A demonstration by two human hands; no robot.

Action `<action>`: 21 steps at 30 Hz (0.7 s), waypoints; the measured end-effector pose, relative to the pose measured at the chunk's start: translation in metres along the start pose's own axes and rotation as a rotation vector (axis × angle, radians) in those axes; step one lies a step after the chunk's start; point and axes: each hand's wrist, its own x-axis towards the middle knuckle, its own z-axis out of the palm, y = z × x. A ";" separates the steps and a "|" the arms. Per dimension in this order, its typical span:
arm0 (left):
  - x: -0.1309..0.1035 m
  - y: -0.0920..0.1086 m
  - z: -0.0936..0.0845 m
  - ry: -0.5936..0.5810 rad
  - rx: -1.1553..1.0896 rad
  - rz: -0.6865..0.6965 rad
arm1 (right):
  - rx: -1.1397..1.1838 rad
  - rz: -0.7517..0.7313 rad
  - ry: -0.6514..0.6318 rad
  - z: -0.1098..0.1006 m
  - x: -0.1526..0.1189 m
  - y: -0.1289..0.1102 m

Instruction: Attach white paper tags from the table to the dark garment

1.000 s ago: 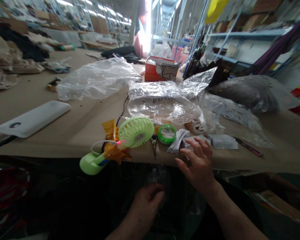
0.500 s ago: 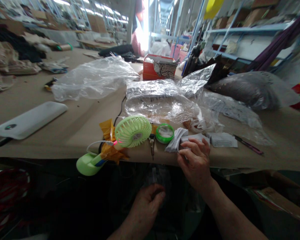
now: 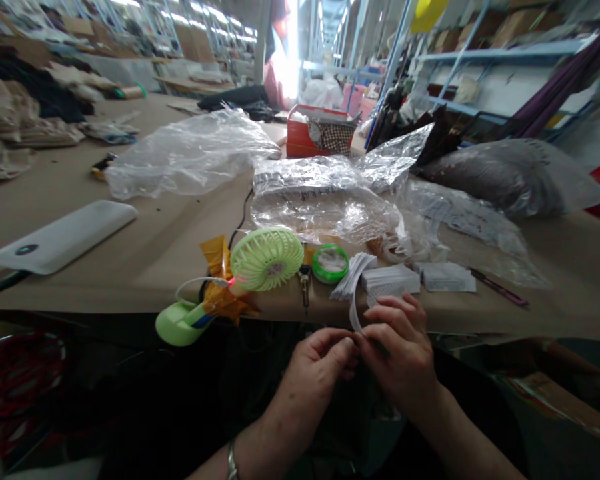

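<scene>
The brown surface [image 3: 155, 247] spans the view, its front edge running just beyond the hands. Clear plastic [image 3: 325, 213] lies across its middle, behind the small things, probably pushed back to leave the front within reach. The left hand [image 3: 325, 363] and right hand [image 3: 403, 347] meet in front of that edge, where dark space below gives them room; the nearest obstacle is the papers. The right fingers pinch a strip; the left fingers are bent with the thumb against them, and I cannot tell whether they grip anything. The green fan [image 3: 267, 260] leans over the edge, its stem wrapped in brown tape [image 3: 216, 257], likely for steadiness. A paper stack [image 3: 390, 280] and a fanned sheaf [image 3: 349, 277] sit by the edge, seemingly for easy picking. The white strip [image 3: 354, 310] curves down from beside the sheaf to the right fingertips.
</scene>
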 end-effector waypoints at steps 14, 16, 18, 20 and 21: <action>0.000 -0.001 0.004 0.077 -0.200 -0.172 | 0.054 -0.061 -0.134 -0.014 -0.020 0.005; -0.002 -0.001 0.005 0.105 -0.159 -0.204 | -0.072 -0.015 -0.098 -0.018 -0.016 0.027; -0.003 -0.002 0.007 0.110 -0.153 -0.217 | -0.180 0.011 -0.114 -0.019 -0.015 0.045; -0.003 -0.004 0.008 0.107 -0.169 -0.223 | -0.251 0.021 -0.144 -0.015 -0.016 0.054; -0.003 -0.005 0.009 0.106 -0.173 -0.226 | -0.270 0.020 -0.149 -0.013 -0.017 0.056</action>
